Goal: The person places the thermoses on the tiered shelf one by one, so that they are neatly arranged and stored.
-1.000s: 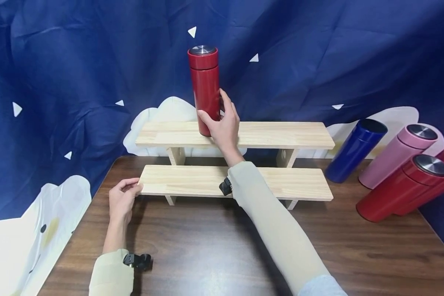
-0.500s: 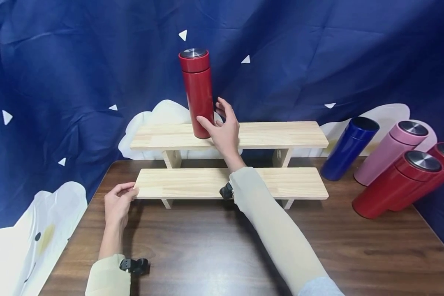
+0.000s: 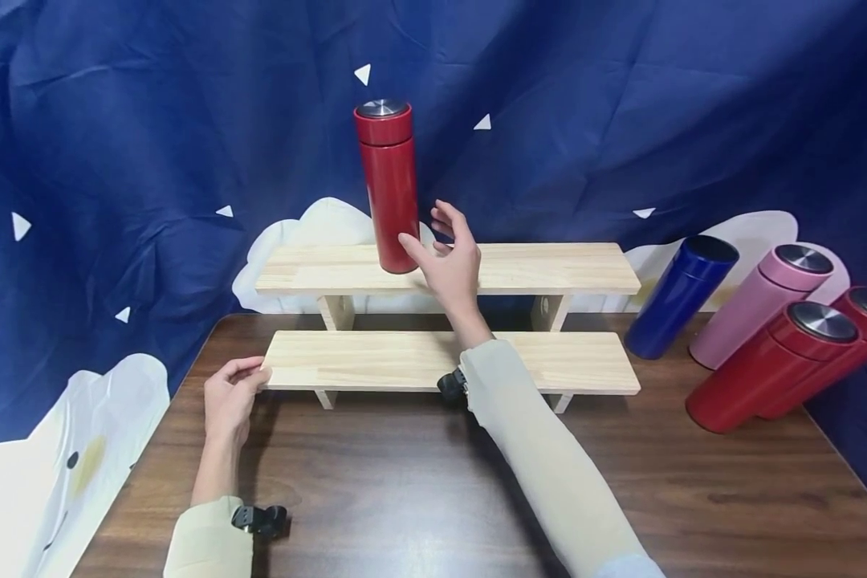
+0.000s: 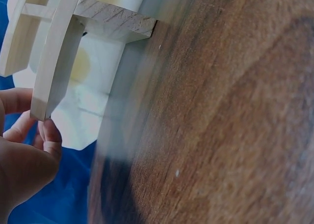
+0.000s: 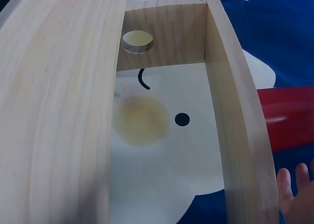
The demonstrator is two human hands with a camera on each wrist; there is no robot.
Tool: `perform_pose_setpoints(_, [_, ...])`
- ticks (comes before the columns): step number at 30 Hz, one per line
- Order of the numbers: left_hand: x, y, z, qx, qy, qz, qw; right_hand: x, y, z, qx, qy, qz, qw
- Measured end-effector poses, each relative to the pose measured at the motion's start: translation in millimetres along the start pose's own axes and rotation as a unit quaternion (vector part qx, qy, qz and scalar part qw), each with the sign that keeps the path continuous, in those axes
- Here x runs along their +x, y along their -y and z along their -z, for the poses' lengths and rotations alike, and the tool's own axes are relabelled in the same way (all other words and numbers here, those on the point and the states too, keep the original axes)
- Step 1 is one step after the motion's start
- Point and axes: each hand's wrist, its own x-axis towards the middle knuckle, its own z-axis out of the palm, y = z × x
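Note:
A red thermos flask [image 3: 390, 185] with a silver lid stands upright on the upper board of a two-tier wooden shelf [image 3: 549, 269], left of its middle. Just right of the flask is my right hand [image 3: 453, 261], its fingers spread apart from it. The thumb tip overlaps the flask's lower side; whether it touches I cannot tell. My left hand [image 3: 231, 397] pinches the left end of the shelf's lower board. In the left wrist view the board's end [image 4: 46, 86] sits between the thumb and fingers. The right wrist view catches part of the flask [image 5: 289, 117] and some fingertips at its edge.
Right of the shelf on the brown table [image 3: 419, 482] stand a blue flask [image 3: 679, 297], a pink flask [image 3: 759, 309] and two red flasks, the nearer one [image 3: 773, 369] in front. A blue curtain [image 3: 549, 64] with white shapes hangs behind.
My right hand has let go of the red flask and drawn back a little to the right. The flask stays standing on the upper board; the left hand keeps its pinch. The head view shifted slightly.

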Motion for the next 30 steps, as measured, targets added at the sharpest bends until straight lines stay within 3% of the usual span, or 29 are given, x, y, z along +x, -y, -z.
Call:
perform_pose_setpoints(10, [2.5,-1.1,0.4,-0.023,0.006,-0.004,0.9997,1,5,22,0.008,-0.026,0.015,1.000])
perform_pose_setpoints(16, [1.0,0.6,-6.2,-0.036,-0.001,-0.004,0.9994,4,8,44,-0.001,-0.036,0.028,0.999])
perform_pose_setpoints(30, [-1.3,1.7,-2.0,-0.040,0.000,-0.005,0.9992,0,17,100,-0.007,-0.084,0.020,0.996])
